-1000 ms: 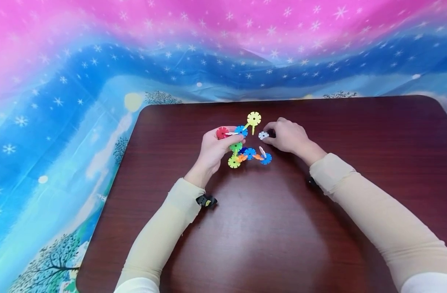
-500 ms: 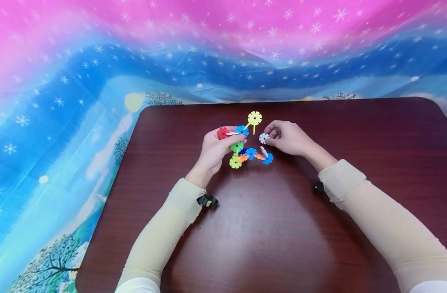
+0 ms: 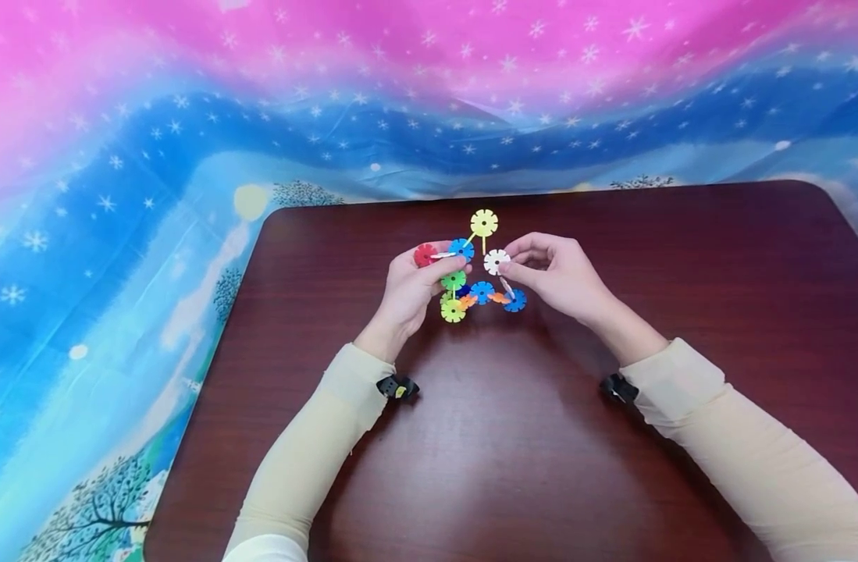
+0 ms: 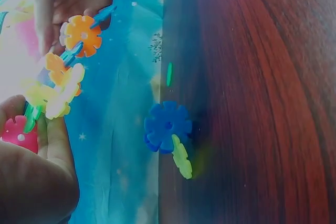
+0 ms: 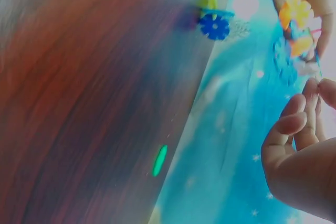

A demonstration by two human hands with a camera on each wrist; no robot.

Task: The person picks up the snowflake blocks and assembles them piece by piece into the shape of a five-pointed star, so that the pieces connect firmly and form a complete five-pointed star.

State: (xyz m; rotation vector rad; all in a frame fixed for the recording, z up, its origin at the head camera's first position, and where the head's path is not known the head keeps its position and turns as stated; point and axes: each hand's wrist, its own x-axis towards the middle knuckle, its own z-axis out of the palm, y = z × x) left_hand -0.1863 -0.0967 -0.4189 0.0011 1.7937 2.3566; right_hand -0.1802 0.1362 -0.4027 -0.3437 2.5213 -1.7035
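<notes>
My left hand grips a chain of notched interlocking plastic discs, thumb over a blue disc. A red disc lies against its palm, and a yellow disc sticks up at the far end. Nearer me run a green disc, a lime disc and a blue disc, with orange discs between. My right hand pinches a white disc between thumb and fingers, close beside the chain. Whether that disc touches the chain I cannot tell.
In the left wrist view, a dark blue disc joined to a yellow-green disc is at the brown table. Beyond it lies a green piece. A patterned cloth hangs behind the table.
My right hand has drawn back a little, then brought the white disc left to the chain, turning its flat face more toward me. The left hand has stayed nearly still.
</notes>
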